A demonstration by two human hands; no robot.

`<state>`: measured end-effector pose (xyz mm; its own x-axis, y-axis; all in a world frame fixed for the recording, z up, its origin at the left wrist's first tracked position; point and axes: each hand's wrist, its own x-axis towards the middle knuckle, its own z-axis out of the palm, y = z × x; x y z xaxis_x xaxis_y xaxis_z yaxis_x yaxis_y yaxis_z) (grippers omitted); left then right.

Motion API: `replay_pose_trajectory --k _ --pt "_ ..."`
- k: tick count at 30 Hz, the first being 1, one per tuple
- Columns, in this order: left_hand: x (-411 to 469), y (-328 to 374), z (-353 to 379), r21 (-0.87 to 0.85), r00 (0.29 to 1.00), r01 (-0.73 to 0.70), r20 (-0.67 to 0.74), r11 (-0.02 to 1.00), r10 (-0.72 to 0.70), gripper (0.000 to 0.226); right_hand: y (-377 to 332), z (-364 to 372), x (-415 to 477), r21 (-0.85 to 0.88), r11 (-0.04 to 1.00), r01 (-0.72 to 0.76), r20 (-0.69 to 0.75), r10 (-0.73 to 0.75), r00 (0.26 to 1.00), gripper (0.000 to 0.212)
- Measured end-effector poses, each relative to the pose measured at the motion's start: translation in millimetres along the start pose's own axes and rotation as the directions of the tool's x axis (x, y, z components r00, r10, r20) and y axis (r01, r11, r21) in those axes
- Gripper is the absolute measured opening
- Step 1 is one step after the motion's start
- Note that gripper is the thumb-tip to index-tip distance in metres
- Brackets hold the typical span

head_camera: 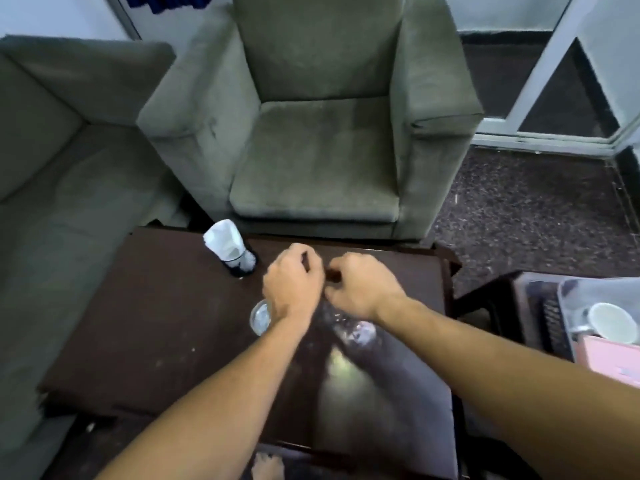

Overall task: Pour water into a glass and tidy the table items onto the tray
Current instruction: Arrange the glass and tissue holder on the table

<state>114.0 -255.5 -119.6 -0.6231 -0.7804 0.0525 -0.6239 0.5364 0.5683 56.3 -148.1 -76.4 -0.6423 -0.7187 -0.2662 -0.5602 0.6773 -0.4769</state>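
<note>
Your right hand (360,285) is curled round the neck of the clear water bottle (349,329), which is tilted over the dark wooden table (166,323). Your left hand (294,282) is curled up right beside it at the dark cap (334,273), but it's too blurry to tell if it's actually gripping. The glass (259,318) stands just left of your left wrist, with the napkin holder (239,258) farther back. The tray (588,292) with a white cup (613,322) is way off right.
</note>
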Motion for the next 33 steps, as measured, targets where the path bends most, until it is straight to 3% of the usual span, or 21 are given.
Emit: replay_pose_trajectory --k 3,7,10,12,16,20,25,33 --pt "29 -74 -25 0.021 0.998 0.063 0.002 0.998 -0.063 0.014 -43 51 27 0.034 0.999 -0.006 0.039 0.005 0.999 0.035" --pt "61 -155 -37 0.083 0.988 0.134 0.069 0.988 -0.140 0.017 -67 106 59 -0.025 1.000 -0.003 0.138 0.006 0.990 0.083" --pt "92 -197 -29 0.105 0.974 0.189 0.108 0.976 -0.200 0.038 -66 135 81 -0.137 0.990 -0.009 0.226 0.040 0.973 0.116" --pt "109 -215 -21 0.081 0.962 0.231 0.129 0.970 -0.240 0.055 -65 151 90 -0.224 0.975 0.014 0.276 0.050 0.960 0.127" --pt "129 -231 0 0.001 0.938 0.298 0.184 0.955 -0.293 0.084 -61 176 97 -0.253 0.967 -0.012 0.252 0.078 0.965 0.120" --pt "135 -235 15 -0.065 0.946 0.268 0.208 0.961 -0.250 0.097 -54 190 94 -0.178 0.983 -0.042 0.193 0.077 0.978 0.111" --pt "139 -242 21 -0.152 0.942 0.275 0.240 0.949 -0.234 0.110 -41 201 78 0.006 0.997 -0.081 0.013 0.081 0.997 0.108" --pt "143 -236 28 -0.348 0.959 0.267 0.183 0.899 -0.214 0.118 -36 230 54 0.286 0.941 -0.180 -0.166 0.234 0.958 0.105"
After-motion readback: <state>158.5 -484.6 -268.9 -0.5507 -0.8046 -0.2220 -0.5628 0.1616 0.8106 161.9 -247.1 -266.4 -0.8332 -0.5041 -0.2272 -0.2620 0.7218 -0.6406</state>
